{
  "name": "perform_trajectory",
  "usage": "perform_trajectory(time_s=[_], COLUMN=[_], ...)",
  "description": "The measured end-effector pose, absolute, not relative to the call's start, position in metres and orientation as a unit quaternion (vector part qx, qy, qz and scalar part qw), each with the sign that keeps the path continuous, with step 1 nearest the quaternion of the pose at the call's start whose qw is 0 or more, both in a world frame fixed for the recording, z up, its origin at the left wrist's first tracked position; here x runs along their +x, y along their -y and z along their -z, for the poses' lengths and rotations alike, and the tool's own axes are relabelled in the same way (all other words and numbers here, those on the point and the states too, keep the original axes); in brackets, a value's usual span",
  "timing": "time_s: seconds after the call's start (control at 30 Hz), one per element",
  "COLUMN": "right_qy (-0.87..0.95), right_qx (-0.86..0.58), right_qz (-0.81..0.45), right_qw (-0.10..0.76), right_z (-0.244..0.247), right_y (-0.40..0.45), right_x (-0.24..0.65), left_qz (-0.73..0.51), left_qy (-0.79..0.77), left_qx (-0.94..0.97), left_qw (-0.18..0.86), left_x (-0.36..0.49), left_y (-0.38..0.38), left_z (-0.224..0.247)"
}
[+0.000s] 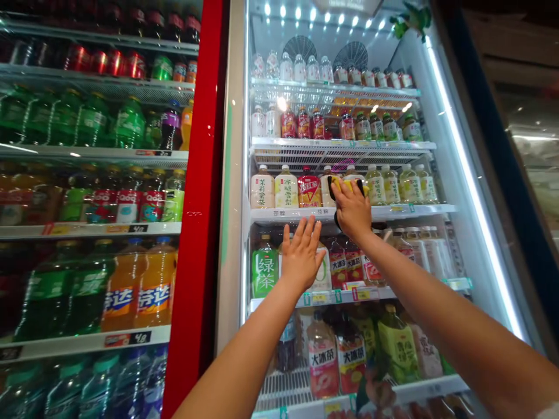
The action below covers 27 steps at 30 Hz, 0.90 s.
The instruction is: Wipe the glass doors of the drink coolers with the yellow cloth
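Right hand (353, 210) right of frame centre, fingers grasping a yellow-and-black cloth (331, 187) in front of the lit cooler's (236, 87) bottle rows; left hand (302, 256) lower, near frame centre, fingers spread, released; green bottle (264, 274) just left of it; orange soda bottles (155, 282), lower left of frame.

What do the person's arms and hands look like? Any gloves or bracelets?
The left hand and right hand are bare, with no gloves. I see no rings on the fingers and no watch or bracelet. The left forearm shows no sleeve. A pale, blurry bit beside the right forearm, in the bottom corner, might be a sleeve, but I can't tell.
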State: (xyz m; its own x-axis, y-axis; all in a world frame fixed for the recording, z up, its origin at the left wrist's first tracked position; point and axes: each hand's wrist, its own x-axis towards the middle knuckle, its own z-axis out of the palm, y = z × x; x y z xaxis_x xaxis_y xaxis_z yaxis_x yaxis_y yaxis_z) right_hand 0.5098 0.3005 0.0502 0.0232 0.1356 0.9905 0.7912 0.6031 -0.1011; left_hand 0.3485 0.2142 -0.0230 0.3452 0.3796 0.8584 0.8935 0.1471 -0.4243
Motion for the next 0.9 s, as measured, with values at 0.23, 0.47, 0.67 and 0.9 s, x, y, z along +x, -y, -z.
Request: perform_trajectory(time_s=[0.23, 0.47, 0.67, 0.9], right_qy=[0.736, 0.699, 0.733, 0.739], right_qx=[-0.210, -0.251, -0.182, -0.163], right_qz=[0.362, 0.304, 0.332, 0.334], right_qw=[0.532, 0.597, 0.565, 0.562], right_z=[-0.017, -0.057, -0.041, -0.044], right_y=[-0.286, -0.274, -0.245, -0.251], right_x=[0.506, 0.474, 0.422, 0.427], left_qz=[0.246, 0.266, 0.279, 0.266], left_qy=[0.526, 0.532, 0.574, 0.575], left_qx=[-0.605, -0.583, -0.538, -0.546], left_qw=[0.544, 0.553, 0.550, 0.549], left_x=[0.346, 0.307, 0.287, 0.264], left_y=[-0.205, -0.175, -0.156, -0.138], left_z=[0.028, 0.023, 0.025, 0.041])
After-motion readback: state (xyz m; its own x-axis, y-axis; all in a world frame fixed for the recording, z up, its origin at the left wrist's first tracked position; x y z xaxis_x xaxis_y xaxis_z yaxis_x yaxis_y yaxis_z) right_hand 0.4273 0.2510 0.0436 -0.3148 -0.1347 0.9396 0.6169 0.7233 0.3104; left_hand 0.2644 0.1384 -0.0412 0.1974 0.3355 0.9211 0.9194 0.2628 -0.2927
